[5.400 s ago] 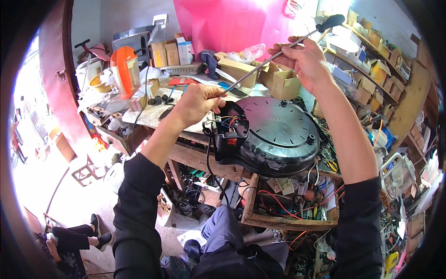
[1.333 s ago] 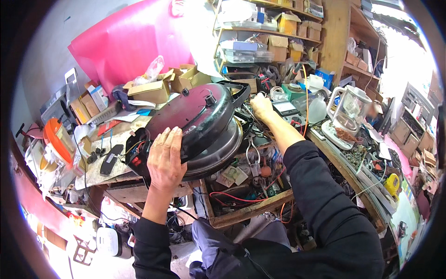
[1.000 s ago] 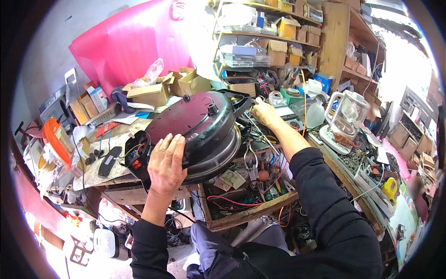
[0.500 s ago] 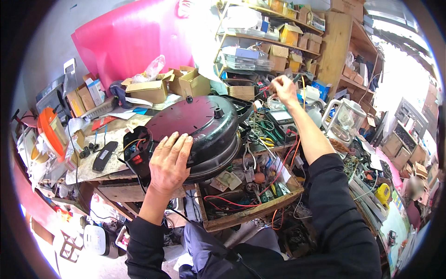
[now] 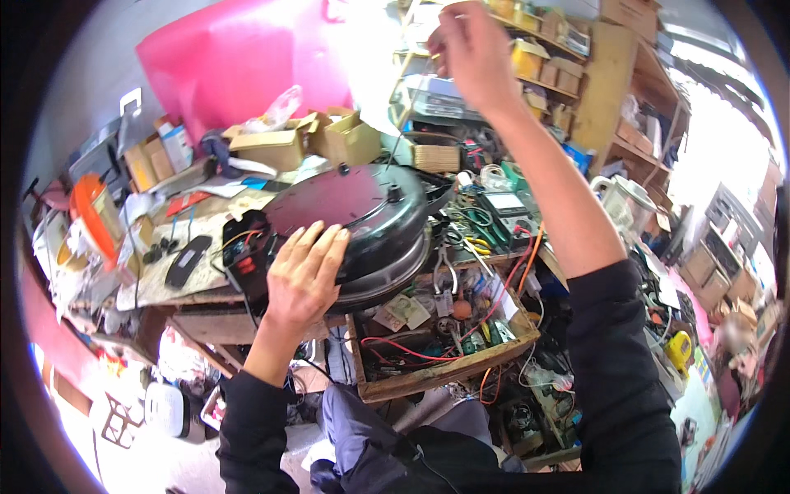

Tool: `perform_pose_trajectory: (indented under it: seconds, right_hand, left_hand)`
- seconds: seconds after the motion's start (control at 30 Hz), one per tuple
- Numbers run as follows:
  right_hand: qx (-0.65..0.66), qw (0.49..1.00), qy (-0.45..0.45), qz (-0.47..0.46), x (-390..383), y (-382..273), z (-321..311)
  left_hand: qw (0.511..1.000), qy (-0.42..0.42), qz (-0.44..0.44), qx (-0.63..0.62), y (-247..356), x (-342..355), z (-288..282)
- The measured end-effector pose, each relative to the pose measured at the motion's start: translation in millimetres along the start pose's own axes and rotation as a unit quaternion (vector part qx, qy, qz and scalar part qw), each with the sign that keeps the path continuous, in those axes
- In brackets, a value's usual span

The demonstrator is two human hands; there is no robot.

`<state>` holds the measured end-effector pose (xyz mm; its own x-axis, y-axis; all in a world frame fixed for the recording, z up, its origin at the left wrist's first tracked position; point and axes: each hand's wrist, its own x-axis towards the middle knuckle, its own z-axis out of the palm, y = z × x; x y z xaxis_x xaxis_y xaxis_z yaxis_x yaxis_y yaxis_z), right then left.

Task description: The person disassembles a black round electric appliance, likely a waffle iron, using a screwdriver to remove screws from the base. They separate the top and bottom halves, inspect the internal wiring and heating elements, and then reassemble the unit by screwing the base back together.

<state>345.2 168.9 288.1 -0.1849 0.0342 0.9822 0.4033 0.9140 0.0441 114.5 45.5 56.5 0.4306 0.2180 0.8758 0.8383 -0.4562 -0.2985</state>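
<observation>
A round, black electric pan lies bottom-up on the workbench, its short feet pointing upward. At its left end an opened black housing shows red parts and wires. My left hand rests on the pan's near side, fingers stretched along the rim. Raised high above the pan's far right side, my right hand is closed around what looks like a long screwdriver. The thin shaft slants down to the pan's upturned bottom; the handle is hidden in my fingers, and I cannot tell whether the tip touches.
A wooden drawer of tools, wires and loose parts juts out below the pan. Pliers and a meter lie to the right. A black cover sits left; cardboard boxes and shelves stand behind.
My right hand has moved up and left from the tools at the back right to above the pan, bringing the thin shaft over it. My left hand remains on the rim.
</observation>
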Motion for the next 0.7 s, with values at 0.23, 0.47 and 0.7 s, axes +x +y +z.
perform_pose_trajectory:
  seconds: [0.23, 0.47, 0.7]
  right_hand:
    - [0.053, 0.997, 0.034, 0.033, 4, -28, -44]
    - [0.032, 0.940, -0.135, 0.311, -83, -38, -40]
    - [-0.128, 0.829, -0.395, 0.374, -172, 62, -10]
  left_hand:
    - [0.995, 0.078, -0.045, 0.048, -7, 0, 10]
    - [0.974, 0.153, -0.124, 0.110, -12, -2, -2]
    - [0.963, 0.217, -0.117, 0.110, -17, -2, 3]
